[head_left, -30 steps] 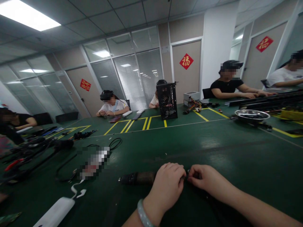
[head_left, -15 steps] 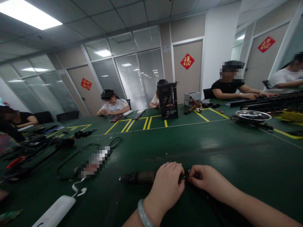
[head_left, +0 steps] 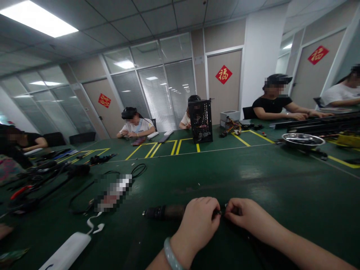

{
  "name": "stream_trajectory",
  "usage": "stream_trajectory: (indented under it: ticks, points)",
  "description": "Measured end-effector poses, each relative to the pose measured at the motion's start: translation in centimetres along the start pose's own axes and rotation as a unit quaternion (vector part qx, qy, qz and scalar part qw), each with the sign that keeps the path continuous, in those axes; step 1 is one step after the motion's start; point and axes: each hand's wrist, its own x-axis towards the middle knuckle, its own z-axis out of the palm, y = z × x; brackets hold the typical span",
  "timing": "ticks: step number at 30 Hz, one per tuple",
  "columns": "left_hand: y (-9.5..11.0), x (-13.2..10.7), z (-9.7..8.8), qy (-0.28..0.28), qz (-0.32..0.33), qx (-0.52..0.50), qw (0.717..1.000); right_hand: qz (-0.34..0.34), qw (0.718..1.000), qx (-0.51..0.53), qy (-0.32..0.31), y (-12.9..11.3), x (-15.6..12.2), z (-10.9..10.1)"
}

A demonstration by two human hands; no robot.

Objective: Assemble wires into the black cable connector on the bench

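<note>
A dark electric screwdriver lies on the green table, its metal tip pointing left. My left hand, with a pale bangle at the wrist, is closed over the tool's back end. Close beside it on the right, my right hand makes a pinch with thumb and fingers. It appears to grip the end of a dark cable that trails down under my right forearm. A small dark part shows in the narrow gap between both hands; its details are too small to make out.
A power strip and a blurred-out device with a black cord lie left. Black cables and tools crowd the far left. A black computer case stands across the table. A metal bowl sits right. Several people sit around.
The view has shifted slightly. My hands stay at the screwdriver's back end, with the fingers of my right hand moved only a little.
</note>
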Motion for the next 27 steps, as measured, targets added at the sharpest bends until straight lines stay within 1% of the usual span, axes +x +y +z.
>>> stream_trajectory:
  ticks: [5, 11, 18, 23, 27]
  points:
    - [0.0, 0.0, 0.0, 0.001, 0.019, -0.006, 1.0, -0.005, 1.0, 0.006, 0.004, 0.0, 0.0, 0.0]
    - [0.1, -0.1, 0.0, 0.007, -0.015, -0.003, 1.0, -0.008, 1.0, 0.014, -0.002, 0.5, 0.0, 0.1]
    - [-0.1, -0.1, 0.2, 0.006, 0.014, -0.009, 1.0, -0.012, 1.0, 0.006, 0.005, 0.7, 0.2, 0.3]
    - [-0.1, 0.0, 0.4, 0.011, -0.006, -0.003, 1.0, -0.013, 1.0, 0.014, 0.001, 0.8, 0.2, 0.3]
    - [-0.2, 0.0, 0.4, 0.011, 0.01, -0.01, 1.0, -0.014, 1.0, 0.012, 0.007, 1.0, 0.2, 0.4]
